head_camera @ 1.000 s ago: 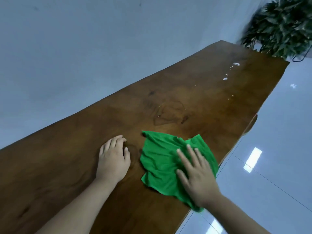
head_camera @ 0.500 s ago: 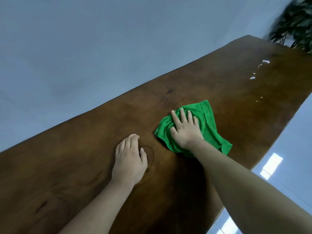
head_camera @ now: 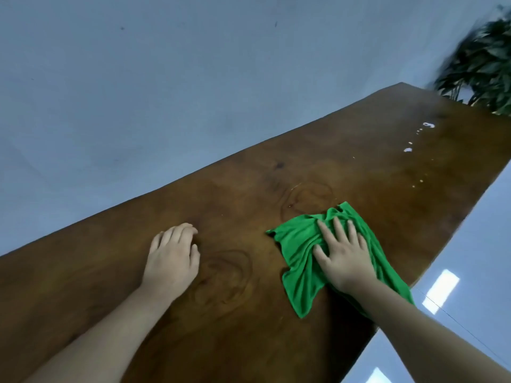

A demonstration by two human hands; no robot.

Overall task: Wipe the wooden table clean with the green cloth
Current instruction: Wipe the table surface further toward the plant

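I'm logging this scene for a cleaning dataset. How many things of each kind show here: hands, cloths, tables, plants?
Bare hands: 2, the left hand flat on the wood, the right hand pressing the cloth
Crumpled green cloth: 1
Long brown wooden table: 1
Leafy green plant at the far end: 1
Total: 5

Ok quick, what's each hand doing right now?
Left hand: open, flat on the wooden table, holding nothing.
Right hand: open, pressing the green cloth down.
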